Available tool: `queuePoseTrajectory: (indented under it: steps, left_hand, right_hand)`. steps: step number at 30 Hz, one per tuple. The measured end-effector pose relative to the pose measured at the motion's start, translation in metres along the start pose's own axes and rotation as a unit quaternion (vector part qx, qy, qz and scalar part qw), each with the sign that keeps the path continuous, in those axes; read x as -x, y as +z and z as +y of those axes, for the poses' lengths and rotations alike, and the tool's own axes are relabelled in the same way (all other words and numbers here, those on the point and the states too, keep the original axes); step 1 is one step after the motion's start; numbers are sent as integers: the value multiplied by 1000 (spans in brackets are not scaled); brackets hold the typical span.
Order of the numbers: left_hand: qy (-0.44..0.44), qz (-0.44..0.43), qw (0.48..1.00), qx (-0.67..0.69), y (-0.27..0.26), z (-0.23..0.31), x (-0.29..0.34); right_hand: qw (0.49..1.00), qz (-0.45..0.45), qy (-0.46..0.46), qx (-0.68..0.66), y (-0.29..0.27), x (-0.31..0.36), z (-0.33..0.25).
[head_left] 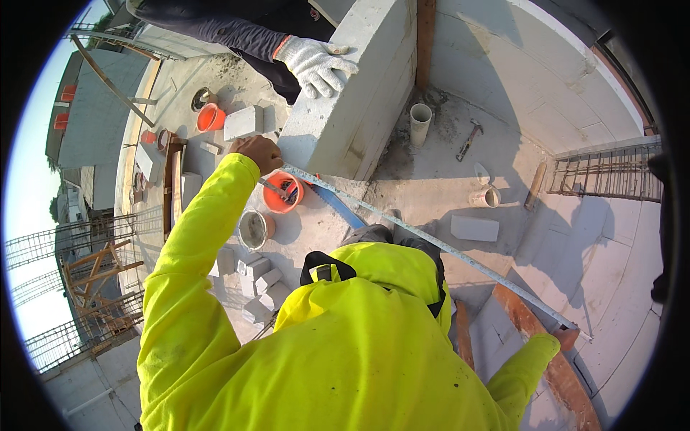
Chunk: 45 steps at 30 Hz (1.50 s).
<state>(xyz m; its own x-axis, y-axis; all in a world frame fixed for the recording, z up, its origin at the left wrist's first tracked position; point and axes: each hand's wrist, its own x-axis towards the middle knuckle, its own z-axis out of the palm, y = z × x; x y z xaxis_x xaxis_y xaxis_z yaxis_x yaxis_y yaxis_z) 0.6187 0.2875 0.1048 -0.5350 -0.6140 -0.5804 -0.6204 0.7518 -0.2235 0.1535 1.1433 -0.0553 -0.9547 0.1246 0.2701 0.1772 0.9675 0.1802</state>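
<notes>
A long, pale measuring tape (pixel 431 241) stretches tautly across the view in front of me, from upper left to lower right. My left hand (pixel 259 152) is closed around its upper end, close to the near corner of a light grey block wall (pixel 327 118). At the lower right my right hand (pixel 566 337) is closed on the other end, beside a pale block wall (pixel 611 287); my sleeve partly hides its fingers. A co-worker's white-gloved hand (pixel 316 66) lies flat on top of the grey wall.
Below my left hand stand an orange bucket (pixel 273 203) with tools and a grey-filled bucket (pixel 253 228). Loose blocks (pixel 260 280) lie nearby. On the floor are a hammer (pixel 471 140), a white pipe (pixel 420 123) and a white block (pixel 474 228). A reddish plank (pixel 525 316) leans near my right arm.
</notes>
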Motion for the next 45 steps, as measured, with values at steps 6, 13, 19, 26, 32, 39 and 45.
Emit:
queuePoseTrajectory:
  steps: [6,13,19,26,32,39,45]
  left_hand:
    - [0,43,999,26,-3,17,3]
    - [-16,0,1000,3,-10,20,0]
    - [-28,-12,999,-37,-16,26,-4]
    - [-42,-19,998,-54,-22,31,-8]
    - [-52,-16,997,-54,-24,34,-8]
    - [-65,-4,997,-43,-23,37,-6]
    - [-69,-7,997,-13,-16,31,-8]
  right_hand:
    - [996,-74,50,29,-13,-37,4]
    - [982,-99,153,-39,2,-40,-1]
    - [947,-47,218,-230,2,-31,-3]
    - [963,-72,201,-165,-17,-20,-24]
    - [889,-71,266,-367,26,-33,0]
    - [997,-69,-18,18,34,-23,20]
    - [917,-62,239,-314,17,-19,-8]
